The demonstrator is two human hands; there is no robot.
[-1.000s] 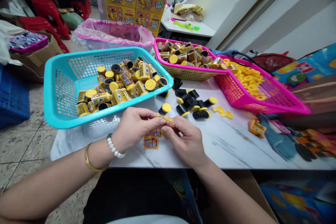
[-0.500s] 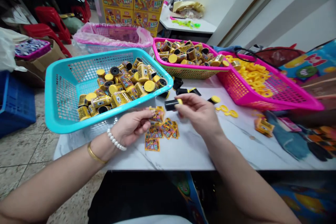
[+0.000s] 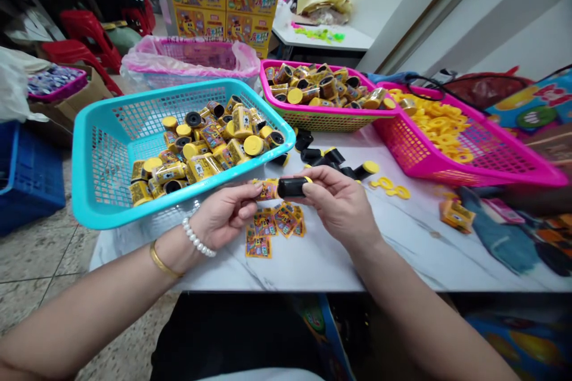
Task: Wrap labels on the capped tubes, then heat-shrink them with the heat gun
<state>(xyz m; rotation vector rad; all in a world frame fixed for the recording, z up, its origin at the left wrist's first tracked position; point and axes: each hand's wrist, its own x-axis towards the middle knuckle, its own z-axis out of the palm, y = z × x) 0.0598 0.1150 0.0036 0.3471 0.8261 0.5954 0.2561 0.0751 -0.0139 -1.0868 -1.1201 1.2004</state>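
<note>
**Left hand [image 3: 221, 214] pinches printed label [image 3: 268, 189]; right hand [image 3: 339, 205] grips black canister [image 3: 291, 187] just beside it.**
Beyond left hand, cyan basket [image 3: 89, 172] heaps labelled canisters [image 3: 201, 168]; bare black canisters [image 3: 333, 158] lie beyond right hand, loose labels [image 3: 263, 238] nearer.

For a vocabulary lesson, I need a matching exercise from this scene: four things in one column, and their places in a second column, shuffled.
Things
1. Heap of yellow rings
2. Loose printed labels
3. Black cylinder with yellow cap
4. Pearl bracelet

Places
A. Left wrist
B. Right hand
C. Magenta basket at right
D. Marble tabletop

Pairs: 1-C, 2-D, 3-B, 4-A
</note>
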